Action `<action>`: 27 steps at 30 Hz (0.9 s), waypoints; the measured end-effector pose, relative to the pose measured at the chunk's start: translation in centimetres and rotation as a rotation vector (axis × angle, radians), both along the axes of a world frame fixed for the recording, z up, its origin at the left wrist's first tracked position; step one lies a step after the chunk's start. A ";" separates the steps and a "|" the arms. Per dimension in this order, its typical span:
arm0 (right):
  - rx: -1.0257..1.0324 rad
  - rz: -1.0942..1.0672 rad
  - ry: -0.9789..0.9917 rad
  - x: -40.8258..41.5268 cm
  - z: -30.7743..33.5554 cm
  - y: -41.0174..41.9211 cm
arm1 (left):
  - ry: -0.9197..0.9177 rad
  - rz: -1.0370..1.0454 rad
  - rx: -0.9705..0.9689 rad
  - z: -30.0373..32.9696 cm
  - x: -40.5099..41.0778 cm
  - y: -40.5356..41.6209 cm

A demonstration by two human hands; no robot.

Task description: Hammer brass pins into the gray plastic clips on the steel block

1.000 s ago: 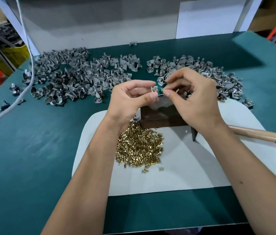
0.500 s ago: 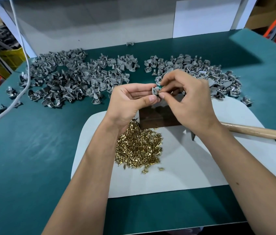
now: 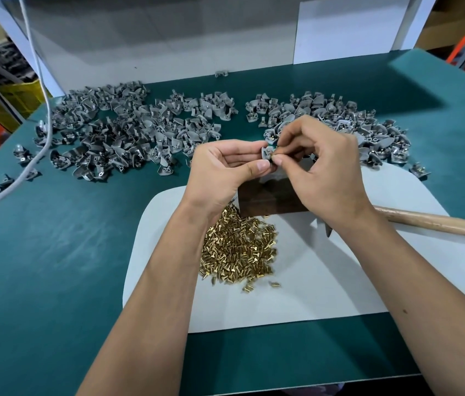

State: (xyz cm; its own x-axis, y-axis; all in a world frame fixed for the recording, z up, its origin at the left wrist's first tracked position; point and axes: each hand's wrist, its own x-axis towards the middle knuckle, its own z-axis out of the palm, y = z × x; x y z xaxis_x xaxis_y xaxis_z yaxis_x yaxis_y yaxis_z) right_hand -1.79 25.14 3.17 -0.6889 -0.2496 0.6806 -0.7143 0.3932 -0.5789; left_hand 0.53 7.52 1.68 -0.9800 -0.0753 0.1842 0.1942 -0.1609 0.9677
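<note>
A gray plastic clip [image 3: 267, 152] sits held above the dark steel block [image 3: 268, 200], perhaps with a pin at it. Brass pins [image 3: 238, 248] heap at the block's 7 o'clock; clip piles [image 3: 128, 132] lie at 11.

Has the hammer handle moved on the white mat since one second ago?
No. The hammer handle lies in the same place on the white mat, beside the steel block; only the camera shifted.

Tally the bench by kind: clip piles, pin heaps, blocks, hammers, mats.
Gray clip piles: 2, left and right
Brass pin heap: 1
Steel block: 1
Hammer, only its wooden handle shows: 1
White mat: 1
Total: 6
</note>
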 end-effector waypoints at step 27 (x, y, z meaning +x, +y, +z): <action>0.055 -0.079 0.196 -0.3 -0.2 0.3 | -0.049 -0.023 0.127 0.6 0.5 0.2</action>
